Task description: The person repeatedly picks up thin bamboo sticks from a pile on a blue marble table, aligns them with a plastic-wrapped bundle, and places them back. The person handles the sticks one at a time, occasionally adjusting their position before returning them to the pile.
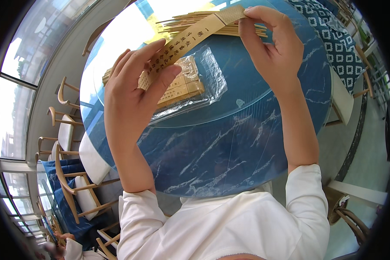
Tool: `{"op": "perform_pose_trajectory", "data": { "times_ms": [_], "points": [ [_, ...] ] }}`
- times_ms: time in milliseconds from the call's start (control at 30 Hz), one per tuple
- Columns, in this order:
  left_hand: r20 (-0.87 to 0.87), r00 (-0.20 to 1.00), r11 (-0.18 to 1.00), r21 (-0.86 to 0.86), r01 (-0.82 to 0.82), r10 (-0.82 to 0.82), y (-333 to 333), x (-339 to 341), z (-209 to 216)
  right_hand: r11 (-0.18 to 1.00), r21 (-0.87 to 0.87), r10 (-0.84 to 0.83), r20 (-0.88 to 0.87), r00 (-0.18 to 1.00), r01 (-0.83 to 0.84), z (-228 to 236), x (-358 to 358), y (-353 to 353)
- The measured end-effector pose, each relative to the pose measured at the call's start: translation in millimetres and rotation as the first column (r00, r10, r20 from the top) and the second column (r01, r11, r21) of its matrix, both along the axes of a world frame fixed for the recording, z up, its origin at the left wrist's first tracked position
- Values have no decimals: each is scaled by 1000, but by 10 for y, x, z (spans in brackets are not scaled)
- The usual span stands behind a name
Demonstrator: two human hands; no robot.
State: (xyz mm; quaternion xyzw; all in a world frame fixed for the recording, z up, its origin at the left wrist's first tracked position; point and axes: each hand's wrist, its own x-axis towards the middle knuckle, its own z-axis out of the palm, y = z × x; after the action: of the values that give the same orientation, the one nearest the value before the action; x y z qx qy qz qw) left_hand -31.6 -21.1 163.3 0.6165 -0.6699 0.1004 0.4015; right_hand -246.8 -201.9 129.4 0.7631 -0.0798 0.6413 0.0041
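One tan strip, pinched by the person's left fingers and right fingers. On the blue surface: thin sticks; yellowish pack; clear plastic.

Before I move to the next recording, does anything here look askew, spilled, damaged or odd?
Nothing looks visibly spilled or damaged. Slightly untidy: beyond the held paper sleeve, chopsticks lie with staggered ends, and the clear plastic bag by the stacked sleeves is crumpled.

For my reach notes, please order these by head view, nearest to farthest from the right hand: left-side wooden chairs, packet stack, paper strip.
1. Paper strip: held in the right hand.
2. Packet stack: on the table, to its left.
3. Wooden chairs: far left, beyond the table.
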Motion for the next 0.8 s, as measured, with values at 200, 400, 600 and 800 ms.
{"op": "perform_pose_trajectory", "data": {
  "times_ms": [200,400,600,800],
  "points": [
    [138,986,926,351,-136,93,-284,483,-406,1000,17,-13,-336,942,20,-516,177,-400],
    [247,967,701,680,-214,56,-411,480,-517,987,161,61,-504,862,23,-961,240,-516],
    [303,952,645,720,-257,42,-480,571,-709,965,260,122,-561,819,34,-1172,254,-528],
    [295,954,737,634,-235,50,-508,416,-724,909,350,-73,-405,912,228,-905,48,-854]
  ]
}}
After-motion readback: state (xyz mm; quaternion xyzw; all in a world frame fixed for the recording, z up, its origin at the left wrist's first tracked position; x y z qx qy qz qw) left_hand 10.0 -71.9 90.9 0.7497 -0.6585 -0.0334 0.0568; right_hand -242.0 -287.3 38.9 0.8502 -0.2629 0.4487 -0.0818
